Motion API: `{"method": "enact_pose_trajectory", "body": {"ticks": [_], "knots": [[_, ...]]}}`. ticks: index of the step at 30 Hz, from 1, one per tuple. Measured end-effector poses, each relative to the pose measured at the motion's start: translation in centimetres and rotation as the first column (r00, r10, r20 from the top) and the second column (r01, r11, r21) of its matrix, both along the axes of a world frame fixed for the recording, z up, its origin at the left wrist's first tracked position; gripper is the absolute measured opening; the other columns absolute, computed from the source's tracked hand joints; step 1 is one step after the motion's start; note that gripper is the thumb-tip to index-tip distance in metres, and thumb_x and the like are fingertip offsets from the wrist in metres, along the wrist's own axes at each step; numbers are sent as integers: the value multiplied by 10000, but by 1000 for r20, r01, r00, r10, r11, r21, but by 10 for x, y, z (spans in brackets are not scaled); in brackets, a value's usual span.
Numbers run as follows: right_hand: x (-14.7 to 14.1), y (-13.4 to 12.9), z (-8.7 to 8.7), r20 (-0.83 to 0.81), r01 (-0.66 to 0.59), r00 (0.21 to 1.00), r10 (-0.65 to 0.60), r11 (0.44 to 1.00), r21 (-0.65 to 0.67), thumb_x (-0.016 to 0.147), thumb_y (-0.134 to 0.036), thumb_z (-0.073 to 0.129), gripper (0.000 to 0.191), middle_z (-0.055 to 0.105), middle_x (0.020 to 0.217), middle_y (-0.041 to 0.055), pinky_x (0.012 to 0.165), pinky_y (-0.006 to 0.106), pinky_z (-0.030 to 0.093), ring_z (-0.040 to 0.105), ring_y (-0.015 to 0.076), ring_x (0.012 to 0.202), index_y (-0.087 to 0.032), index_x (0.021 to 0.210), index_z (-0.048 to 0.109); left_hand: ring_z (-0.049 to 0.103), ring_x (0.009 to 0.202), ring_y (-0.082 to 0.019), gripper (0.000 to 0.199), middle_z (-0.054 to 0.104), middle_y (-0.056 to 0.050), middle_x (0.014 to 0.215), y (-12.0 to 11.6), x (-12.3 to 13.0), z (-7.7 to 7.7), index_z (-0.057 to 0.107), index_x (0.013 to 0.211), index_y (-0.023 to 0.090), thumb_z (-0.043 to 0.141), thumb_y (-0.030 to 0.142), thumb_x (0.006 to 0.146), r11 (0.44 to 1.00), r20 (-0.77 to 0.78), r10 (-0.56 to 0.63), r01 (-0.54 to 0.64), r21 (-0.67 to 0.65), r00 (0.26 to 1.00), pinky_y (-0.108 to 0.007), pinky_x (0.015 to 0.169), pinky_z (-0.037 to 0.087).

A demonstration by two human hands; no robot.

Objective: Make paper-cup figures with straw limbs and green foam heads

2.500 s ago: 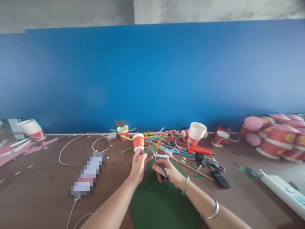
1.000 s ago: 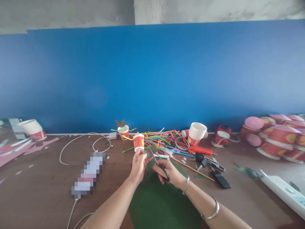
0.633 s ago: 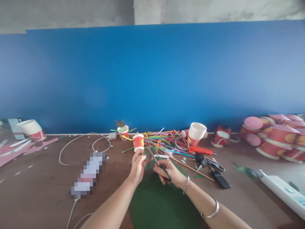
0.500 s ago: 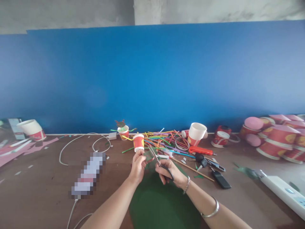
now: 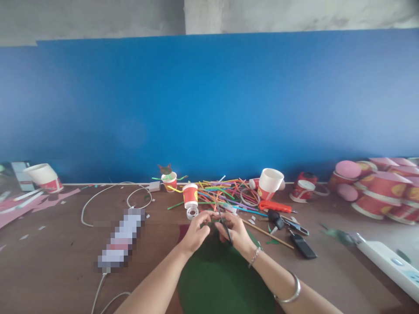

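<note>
My right hand (image 5: 236,233) grips a pair of black-handled scissors (image 5: 225,229), blades pointing up and away. Opposite it, my left hand (image 5: 196,233) is curved inward, its fingertips meeting those of the right hand close to the blades. A small green paper piece sits between my left thumb and fingers, hard to tell from the dark green sheet (image 5: 225,279) below. Just beyond the left hand are a tape roll (image 5: 192,213) and a red-and-white paper cup (image 5: 190,196) with a yellow strip at its side.
Coloured pipe cleaners (image 5: 225,189) lie heaped behind my hands. To the right are an upright cup (image 5: 271,183), an orange-red tool (image 5: 276,206), keys (image 5: 277,221), stacked cups (image 5: 376,192) and a power strip (image 5: 389,266). A blurred-out device (image 5: 121,240) with cables lies left. A blue panel (image 5: 209,104) rises behind.
My left hand has turned and moved slightly right and down, meeting the right fingers. The tape roll has come into view. The scissors have tilted more upright, and the green piece is mostly hidden.
</note>
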State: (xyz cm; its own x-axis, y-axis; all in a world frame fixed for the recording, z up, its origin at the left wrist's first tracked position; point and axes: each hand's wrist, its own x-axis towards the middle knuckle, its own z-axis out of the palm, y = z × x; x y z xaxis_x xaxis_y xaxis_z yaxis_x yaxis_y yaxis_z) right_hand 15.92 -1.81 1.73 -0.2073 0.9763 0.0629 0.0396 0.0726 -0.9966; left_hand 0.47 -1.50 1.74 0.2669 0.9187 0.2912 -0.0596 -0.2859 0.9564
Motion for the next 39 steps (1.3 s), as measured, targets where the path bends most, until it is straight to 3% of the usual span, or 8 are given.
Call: {"method": "enact_pose_trajectory", "body": {"ticks": [4,7,11,17,23,29,39], "knots": [[0,3,-3,11,-81,997,81,997,-15,665,-394,681,270,522,391,-42,364,208,344,449,91,330,-165,683,538,530,877,-216,101,624,-50,913,2,-1,0,564,669,194,501,116,656,1000,19,0,0,3,1000,-288,762,401],[0,3,-2,-54,-25,998,26,1000,14,689,-423,669,286,507,378,-53,371,208,329,443,89,329,-179,679,520,492,763,-181,18,584,-21,759,3,1,1,603,709,195,587,202,704,997,-6,71,-71,3,997,-261,720,375],[1,3,-1,-70,26,997,-24,999,26,721,-485,638,320,523,418,-46,389,216,329,460,98,376,-195,712,505,446,655,-145,155,514,4,648,5,5,-4,595,651,180,643,308,723,984,52,165,-161,-80,985,-245,647,347],[-6,-4,-4,59,-172,983,173,985,-29,755,-487,616,324,599,583,-11,427,196,375,525,104,488,-179,790,523,409,593,-111,302,434,48,577,7,11,-11,477,577,179,671,375,702,909,251,398,-342,-240,882,-227,590,315],[-8,-7,-6,89,-199,976,200,980,-28,761,-460,636,309,588,568,-15,455,200,386,546,110,516,-170,775,529,385,565,-93,310,409,51,573,4,14,-8,455,573,175,677,349,700,919,269,363,-295,-262,892,-212,563,317],[-7,-4,-9,73,-169,983,168,986,11,742,-467,657,324,577,537,-26,438,203,378,515,100,470,-175,738,516,398,495,-85,346,416,58,549,-1,16,-3,411,577,187,653,386,725,936,313,248,-142,-323,917,-206,486,316],[-7,-4,-11,63,-156,986,154,987,33,754,-469,645,327,544,506,-38,438,199,364,500,98,458,-180,726,494,400,572,-89,322,431,48,582,0,16,-4,417,578,178,653,336,729,937,311,253,-152,-313,916,-199,570,344]]}}
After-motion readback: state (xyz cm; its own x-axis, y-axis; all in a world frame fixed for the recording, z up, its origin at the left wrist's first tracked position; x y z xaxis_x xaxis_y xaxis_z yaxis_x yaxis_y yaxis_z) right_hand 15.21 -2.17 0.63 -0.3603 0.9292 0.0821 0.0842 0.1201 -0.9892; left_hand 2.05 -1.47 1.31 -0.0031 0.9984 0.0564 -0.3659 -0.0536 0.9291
